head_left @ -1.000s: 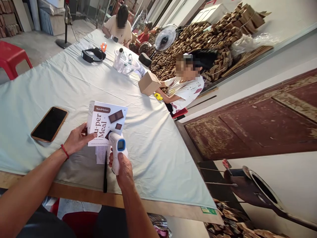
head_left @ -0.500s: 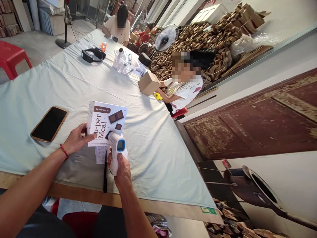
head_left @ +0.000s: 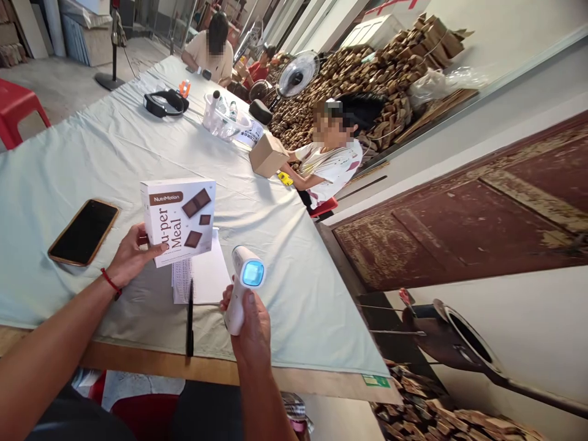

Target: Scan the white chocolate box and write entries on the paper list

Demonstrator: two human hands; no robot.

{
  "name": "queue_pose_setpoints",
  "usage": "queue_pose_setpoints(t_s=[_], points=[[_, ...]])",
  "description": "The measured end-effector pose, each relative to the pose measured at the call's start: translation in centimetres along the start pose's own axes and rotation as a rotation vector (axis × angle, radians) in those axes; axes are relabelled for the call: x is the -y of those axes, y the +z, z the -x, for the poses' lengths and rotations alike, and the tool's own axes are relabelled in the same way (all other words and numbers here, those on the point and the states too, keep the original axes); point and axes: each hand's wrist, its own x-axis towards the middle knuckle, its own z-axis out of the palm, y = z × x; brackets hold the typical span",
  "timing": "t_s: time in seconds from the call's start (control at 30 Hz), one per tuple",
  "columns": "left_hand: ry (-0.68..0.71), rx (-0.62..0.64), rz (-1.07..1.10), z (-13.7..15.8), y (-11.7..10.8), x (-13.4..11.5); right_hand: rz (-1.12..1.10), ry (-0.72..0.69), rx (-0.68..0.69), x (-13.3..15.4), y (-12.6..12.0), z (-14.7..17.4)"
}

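My left hand [head_left: 134, 252] grips the lower left edge of a white NutriMotion box [head_left: 181, 223], thumb across its front, holding it up and slightly tilted. Wrapped around the handle of a white infrared thermometer [head_left: 239, 294] is my right hand [head_left: 252, 324]. The thermometer's screen glows light blue and faces me; it is apart from the box. Beneath and behind the box lie white paper sheets [head_left: 209, 275], partly hidden, one with printed rows. A black pen [head_left: 190, 324] rests on the papers and reaches toward the table's front edge.
A phone [head_left: 84, 231] lies left on the cloth-covered table [head_left: 298, 294]. Farther back are a black headband device [head_left: 165, 103], a clear plastic basket [head_left: 220, 125] with bottles, and a yellow tape measure [head_left: 285, 178]. A person at right holds a cardboard box [head_left: 267, 156]; others sit beyond.
The thermometer has moved right, away from the box, and its screen has lit up blue. The box has shifted left and up a little, uncovering more of the white paper.
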Motion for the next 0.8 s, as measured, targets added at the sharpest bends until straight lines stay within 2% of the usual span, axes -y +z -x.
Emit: queue_pose_setpoints(t_s=[0.1,0.23,0.33,0.43,0.6,0.8], points=[[0.008,-0.075,0.040,-0.2,-0.1,-0.2,0.021,-0.047,-0.033,0.4,-0.7,0.0],[0.027,-0.121,0.048,-0.5,-0.2,-0.1,0.062,-0.087,-0.041,0.7,-1.4,-0.1],[0.070,-0.158,0.012,-0.7,-0.4,0.1,0.156,-0.110,-0.099,0.5,-2.4,-1.1],[0.109,-0.180,-0.042,-1.0,-0.6,0.5,0.414,-0.127,-0.134,-0.2,-4.2,-2.8],[0.208,-0.224,-0.124,-1.5,-1.0,1.5,0.934,-0.146,-0.042,-2.2,-7.3,-4.9],[0.298,-0.149,-0.243,-1.9,-1.1,2.4,1.225,-0.257,-0.027,-4.3,-8.7,-5.5]])
